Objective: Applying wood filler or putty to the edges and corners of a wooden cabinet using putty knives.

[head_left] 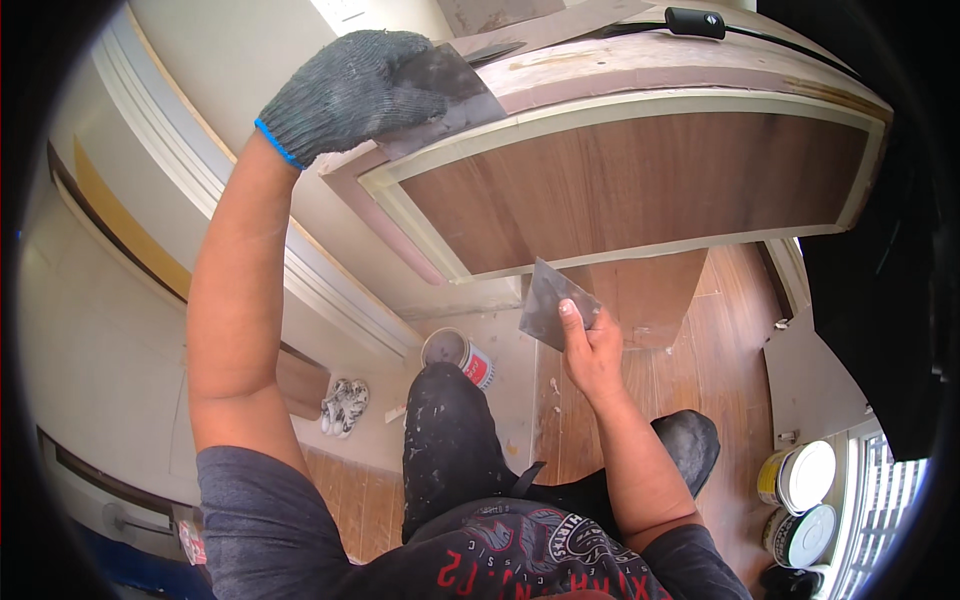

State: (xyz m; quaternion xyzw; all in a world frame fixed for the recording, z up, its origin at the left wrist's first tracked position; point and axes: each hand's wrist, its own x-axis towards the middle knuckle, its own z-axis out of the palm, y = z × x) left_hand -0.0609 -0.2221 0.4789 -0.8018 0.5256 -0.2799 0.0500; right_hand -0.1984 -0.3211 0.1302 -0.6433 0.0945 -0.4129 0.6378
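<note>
My left hand (350, 95) wears a dark knitted glove with a blue cuff. It grips a flat grey metal putty blade (460, 90), laid against the near left corner of the raised wooden panel (640, 190). Cream masking tape (690, 103) borders the brown wood face, and a pinkish strip (600, 85) runs along its upper edge. Bare, my right hand (595, 350) pinches a second thin putty blade (545, 305) by one side, thumb on top. That blade is held just below the panel's lower edge.
A black cable with a thick plug-like block (695, 22) lies along the panel's top. An open can (447, 348) stands by my left knee, with a patterned cloth-like bundle (345, 405) beside it. Lidded buckets (805, 475) sit at the right, and a board (815, 380) leans there.
</note>
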